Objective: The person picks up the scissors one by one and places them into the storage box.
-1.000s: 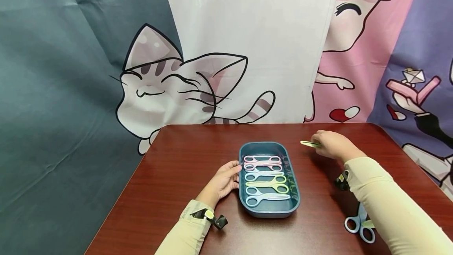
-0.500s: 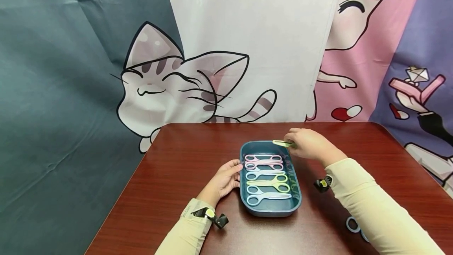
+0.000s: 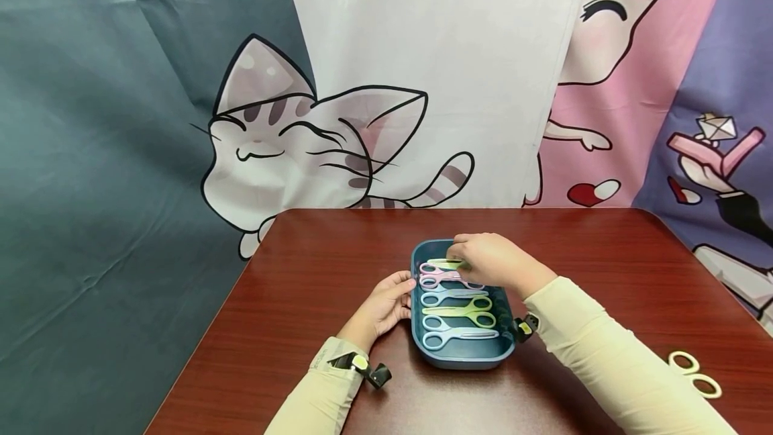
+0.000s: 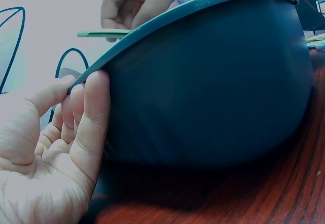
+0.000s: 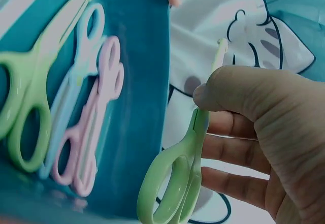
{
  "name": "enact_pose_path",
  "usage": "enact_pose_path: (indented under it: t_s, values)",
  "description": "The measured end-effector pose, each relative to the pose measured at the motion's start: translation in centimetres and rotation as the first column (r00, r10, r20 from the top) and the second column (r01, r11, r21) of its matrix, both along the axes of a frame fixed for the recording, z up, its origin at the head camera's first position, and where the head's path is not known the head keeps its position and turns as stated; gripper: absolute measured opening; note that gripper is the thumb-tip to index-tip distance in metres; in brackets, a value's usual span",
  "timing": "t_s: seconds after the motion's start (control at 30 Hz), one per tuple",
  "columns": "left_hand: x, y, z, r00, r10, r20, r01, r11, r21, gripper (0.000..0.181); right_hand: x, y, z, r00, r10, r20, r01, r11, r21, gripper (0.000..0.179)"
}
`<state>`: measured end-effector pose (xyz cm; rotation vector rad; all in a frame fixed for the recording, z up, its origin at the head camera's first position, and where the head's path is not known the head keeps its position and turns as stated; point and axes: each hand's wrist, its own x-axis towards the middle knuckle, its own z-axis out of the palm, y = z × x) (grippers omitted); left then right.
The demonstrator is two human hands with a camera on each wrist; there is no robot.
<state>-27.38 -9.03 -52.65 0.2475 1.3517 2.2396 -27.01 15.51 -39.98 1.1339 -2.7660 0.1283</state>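
Filling up this dark blue tray (image 3: 465, 362) looks mostly done, I'd say. Five pairs of scissors seem to lie crosswise in it: a light blue pair (image 3: 444, 337) by the near edge, then a yellow-green pair (image 3: 467, 312), a second light blue pair (image 3: 449, 295), and what look like two pink pairs (image 3: 449, 278) bunched toward the far edge. The right hand (image 3: 492, 260) is pinching a green pair (image 5: 188, 141) at the far end, tips toward the tray's left edge, not let go yet. Can't tell if it's touching anything inside. The left hand (image 3: 385, 302) has the left rim between thumb and fingers. Left over: a pale yellow-green pair (image 3: 692, 374) toward the table's (image 3: 326, 254) right edge, part hidden by the right sleeve (image 3: 610, 341). The left wrist view also shows a light blue bit (image 4: 318, 45) out there, so maybe one more.
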Motion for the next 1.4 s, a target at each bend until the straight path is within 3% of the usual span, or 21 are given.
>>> enact_pose_path:
  t_s: [0.4, 0.67, 0.77, 0.9, 1.2, 1.4]
  values:
    - [-0.1, -0.2, -0.1, 1.0, 0.007, 0.0, -0.007, 1.0, -0.012, 0.009, -1.1, -1.7, -1.8, 0.989, 0.105, 0.108, -0.109, 0.994, 0.029, 0.017]
    - [-0.3, -0.1, -0.3, 1.0, 0.008, 0.002, -0.008, 1.0, -0.009, 0.008, -2.0, -3.0, -2.8, 0.962, 0.035, 0.272, -0.065, 0.993, 0.102, 0.009]
    - [-0.2, -0.1, -0.2, 1.0, 0.005, -0.002, -0.005, 1.0, -0.006, 0.004, -2.2, -3.5, -3.3, 0.951, 0.015, 0.308, -0.062, 0.988, 0.142, 0.019]
    - [-0.2, -0.2, -0.2, 1.0, -0.004, -0.006, 0.004, 1.0, 0.002, 0.008, -2.1, -3.7, -3.7, 0.955, -0.01, 0.297, -0.047, 0.982, 0.183, 0.03]
    - [-0.2, -0.1, -0.1, 1.0, -0.001, 0.012, 0.001, 1.0, 0.007, 0.004, -1.9, -3.7, -4.1, 0.968, -0.006, 0.252, -0.037, 0.986, 0.165, 0.04]
    - [-0.2, -0.1, -0.1, 1.0, -0.002, 0.003, 0.002, 1.0, 0.003, 0.005, -1.9, -3.9, -4.2, 0.965, -0.071, 0.252, 0.018, 0.978, 0.208, 0.031]
